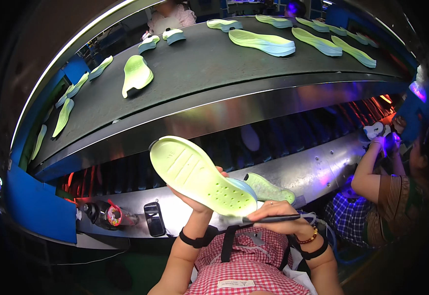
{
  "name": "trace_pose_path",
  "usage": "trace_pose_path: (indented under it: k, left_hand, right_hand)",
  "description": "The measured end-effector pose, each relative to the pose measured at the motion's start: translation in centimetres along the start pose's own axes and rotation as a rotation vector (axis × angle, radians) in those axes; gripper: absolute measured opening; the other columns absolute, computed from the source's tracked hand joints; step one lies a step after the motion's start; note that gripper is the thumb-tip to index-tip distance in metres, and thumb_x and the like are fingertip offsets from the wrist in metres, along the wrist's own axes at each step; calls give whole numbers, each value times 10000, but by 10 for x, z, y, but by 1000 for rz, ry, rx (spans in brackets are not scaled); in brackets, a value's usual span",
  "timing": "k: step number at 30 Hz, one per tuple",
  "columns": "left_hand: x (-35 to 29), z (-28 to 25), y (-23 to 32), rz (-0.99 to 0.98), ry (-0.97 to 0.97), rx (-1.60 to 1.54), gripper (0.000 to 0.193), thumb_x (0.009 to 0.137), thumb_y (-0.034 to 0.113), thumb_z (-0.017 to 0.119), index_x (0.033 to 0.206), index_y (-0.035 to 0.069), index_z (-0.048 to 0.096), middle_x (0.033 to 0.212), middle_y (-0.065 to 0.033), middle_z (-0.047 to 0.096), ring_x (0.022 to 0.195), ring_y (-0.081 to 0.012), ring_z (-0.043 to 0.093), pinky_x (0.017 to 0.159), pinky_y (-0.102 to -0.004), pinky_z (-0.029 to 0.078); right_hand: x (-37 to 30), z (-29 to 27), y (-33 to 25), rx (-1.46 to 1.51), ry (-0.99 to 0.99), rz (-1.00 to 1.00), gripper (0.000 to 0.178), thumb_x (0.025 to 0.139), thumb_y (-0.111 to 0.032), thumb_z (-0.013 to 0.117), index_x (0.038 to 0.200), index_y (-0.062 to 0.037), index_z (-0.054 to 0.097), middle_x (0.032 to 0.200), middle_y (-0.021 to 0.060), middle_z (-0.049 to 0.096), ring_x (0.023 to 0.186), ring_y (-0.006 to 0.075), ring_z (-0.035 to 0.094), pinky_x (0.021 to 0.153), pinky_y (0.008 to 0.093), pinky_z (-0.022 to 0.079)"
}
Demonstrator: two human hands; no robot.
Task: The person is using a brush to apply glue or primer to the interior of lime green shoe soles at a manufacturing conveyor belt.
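Note:
My left hand grips a pale yellow-green shoe sole from beneath, its fingers wrapped round the side. The sole is tilted up, showing grooves at its wide end and small holes toward the narrower one. My right hand is closed on a slim black-handled tool, whose tip is at the sole's near end. Whether the tip touches the sole I cannot tell. Just behind, a second yellow-green sole lies on the metal ledge.
Beyond the ledge runs a dark conveyor belt carrying several yellow-green and light-blue soles. A black case and a dark bottle stand at left. At right, a co-worker's hands hold a pale piece under violet light.

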State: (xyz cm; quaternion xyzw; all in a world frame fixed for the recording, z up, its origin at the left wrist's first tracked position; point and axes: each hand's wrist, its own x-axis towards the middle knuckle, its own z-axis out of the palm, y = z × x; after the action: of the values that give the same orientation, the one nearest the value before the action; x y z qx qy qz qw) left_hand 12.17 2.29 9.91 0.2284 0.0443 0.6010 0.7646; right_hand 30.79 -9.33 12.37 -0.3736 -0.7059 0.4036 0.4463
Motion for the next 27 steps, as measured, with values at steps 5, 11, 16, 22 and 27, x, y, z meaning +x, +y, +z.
trace_pose_path:
  k: [5, 11, 16, 22, 27]
  left_hand:
    - [3, 2, -1, -11, -3, 21, 958, 696, 822, 178, 1205, 62, 461, 951, -276, 581, 794, -384, 594, 698, -450, 487]
    - [3, 8, 0, -9, -8, -9, 977, 674, 840, 182, 1215, 72, 450, 949, -252, 587, 783, -382, 591, 698, -447, 483]
    - [9, 1, 0, 61, -74, 110, 980, 679, 838, 167, 1220, 68, 439, 946, -249, 583, 784, -366, 587, 716, -454, 478]
    - [1, 21, -3, 9, 106, 64, 961, 701, 819, 157, 1124, 28, 502, 852, -242, 597, 720, -354, 589, 658, -436, 486]
    - [-8, 10, -2, 7, 86, 39, 958, 701, 818, 167, 1158, 40, 488, 880, -250, 596, 736, -363, 589, 684, -444, 485]
  right_hand:
    - [-1, -10, 10, 1, 286, 50, 252, 692, -12, 704, 940, -41, 665, 864, 74, 654, 811, 156, 607, 730, 254, 480]
    - [-12, -13, 8, 289, 74, 107, 232, 692, 35, 687, 917, -20, 662, 900, 104, 655, 846, 170, 616, 770, 266, 489]
    - [-9, -6, 13, 52, 86, 80, 239, 694, 45, 678, 925, -15, 663, 890, 109, 655, 810, 176, 615, 759, 268, 481]
    - [-8, -9, 6, 213, 275, 281, 217, 724, -8, 683, 939, -12, 658, 909, 86, 648, 858, 130, 600, 771, 231, 472]
    - [-25, -2, 11, 189, 22, 130, 217, 709, -27, 703, 924, -27, 672, 867, 84, 648, 818, 156, 606, 737, 248, 471]
